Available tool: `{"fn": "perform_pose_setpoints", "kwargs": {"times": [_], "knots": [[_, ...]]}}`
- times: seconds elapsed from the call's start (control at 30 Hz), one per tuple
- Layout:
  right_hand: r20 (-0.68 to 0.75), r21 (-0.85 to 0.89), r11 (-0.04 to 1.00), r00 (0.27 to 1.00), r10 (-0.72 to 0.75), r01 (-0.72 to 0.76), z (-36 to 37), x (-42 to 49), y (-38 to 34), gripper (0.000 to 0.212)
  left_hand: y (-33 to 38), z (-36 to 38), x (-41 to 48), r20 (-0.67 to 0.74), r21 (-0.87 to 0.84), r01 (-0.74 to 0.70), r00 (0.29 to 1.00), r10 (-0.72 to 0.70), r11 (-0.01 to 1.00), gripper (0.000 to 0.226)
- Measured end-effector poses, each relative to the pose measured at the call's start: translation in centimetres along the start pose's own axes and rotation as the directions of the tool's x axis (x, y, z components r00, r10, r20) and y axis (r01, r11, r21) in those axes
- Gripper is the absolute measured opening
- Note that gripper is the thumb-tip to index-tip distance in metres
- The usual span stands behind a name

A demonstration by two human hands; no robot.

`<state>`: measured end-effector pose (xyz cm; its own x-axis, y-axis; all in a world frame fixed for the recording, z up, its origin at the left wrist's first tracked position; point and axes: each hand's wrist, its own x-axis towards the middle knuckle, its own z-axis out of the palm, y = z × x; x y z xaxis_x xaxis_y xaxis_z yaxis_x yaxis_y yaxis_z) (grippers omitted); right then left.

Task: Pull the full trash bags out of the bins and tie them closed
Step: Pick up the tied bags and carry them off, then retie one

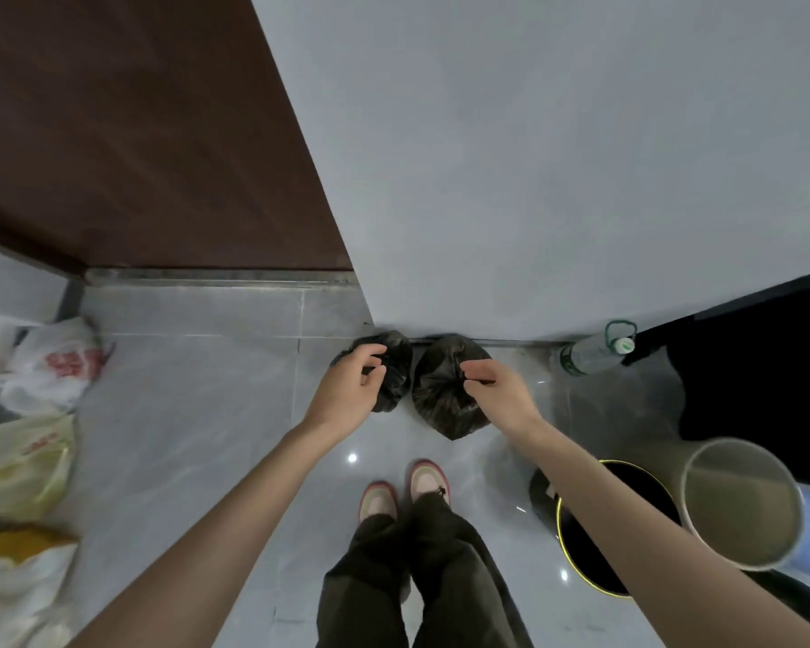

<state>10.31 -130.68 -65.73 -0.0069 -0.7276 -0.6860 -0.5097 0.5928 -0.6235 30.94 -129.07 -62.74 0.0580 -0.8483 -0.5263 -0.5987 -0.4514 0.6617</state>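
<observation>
Two small black trash bags stand side by side on the tiled floor against the grey wall. My left hand point(354, 383) hovers over the left bag point(396, 367) with fingers curled at its gathered top; whether it grips the plastic is unclear. My right hand point(494, 385) pinches the knotted neck of the right bag point(443, 399). Near my right forearm stand a black bin with a yellow rim point(581, 544) and a pale round bin point(739, 502), which looks empty inside.
A clear plastic bottle point(595, 353) lies by the wall at the right. White and yellow plastic shopping bags point(34, 413) are piled on the floor at the left. A brown door point(136, 133) is at the upper left. My feet point(403, 493) stand just behind the trash bags.
</observation>
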Motion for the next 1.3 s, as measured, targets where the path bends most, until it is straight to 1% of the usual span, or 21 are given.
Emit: {"fn": "perform_pose_setpoints", "kwargs": {"times": [0.1,0.2,0.3,0.43,0.6,0.73,0.87,0.97,1.13,1.3], "knots": [[-0.001,0.03,0.999,1.0,-0.029,0.029,-2.1,-4.6,-1.4,0.03,2.4,-1.5,-4.2,-0.018,-0.003,-0.026,1.0,0.026,1.0,0.034],[0.015,0.132,0.99,0.998,-0.06,0.057,-3.8,-8.6,-2.6,0.028,4.2,-3.2,-7.8,-0.044,-0.014,-0.054,0.998,0.053,0.998,0.034],[-0.004,0.194,0.977,0.996,-0.087,0.086,-5.0,-12.1,-3.3,0.026,6.1,-4.5,-10.9,-0.056,-0.009,-0.08,0.995,0.079,0.997,0.034],[-0.012,0.214,0.97,0.994,-0.112,0.112,-5.7,-16.2,-3.3,0.025,7.6,-5.8,-14.5,-0.041,0.035,-0.125,0.991,0.126,0.992,0.033],[-0.037,0.222,0.966,0.991,-0.127,0.132,-4.9,-21.7,-1.9,0.027,7.2,-6.0,-18.5,-0.027,0.049,-0.188,0.982,0.189,0.981,0.031],[-0.071,0.236,0.964,0.991,-0.111,0.125,-3.6,-26.6,0.4,0.026,6.3,-5.4,-22.3,0.016,0.041,-0.272,0.962,0.272,0.961,0.03],[-0.162,0.302,0.946,0.984,-0.068,0.115,-2.5,-32.3,3.2,0.023,5.6,-4.1,-26.6,0.074,0.051,-0.354,0.934,0.35,0.934,0.028],[-0.181,0.326,0.939,0.982,-0.05,0.108,-2.3,-35.3,4.7,0.025,5.9,-3.0,-28.9,0.092,0.045,-0.378,0.923,0.372,0.925,0.026],[-0.292,0.383,0.913,0.956,-0.025,0.141,-3.5,-41.3,9.2,0.027,8.0,0.6,-34.2,0.199,0.075,-0.484,0.864,0.463,0.872,0.03],[-0.377,0.42,0.896,0.926,0.027,0.145,-6.7,-46.0,15.0,0.028,11.4,6.1,-37.9,0.294,0.092,-0.554,0.809,0.51,0.827,0.03]]}}
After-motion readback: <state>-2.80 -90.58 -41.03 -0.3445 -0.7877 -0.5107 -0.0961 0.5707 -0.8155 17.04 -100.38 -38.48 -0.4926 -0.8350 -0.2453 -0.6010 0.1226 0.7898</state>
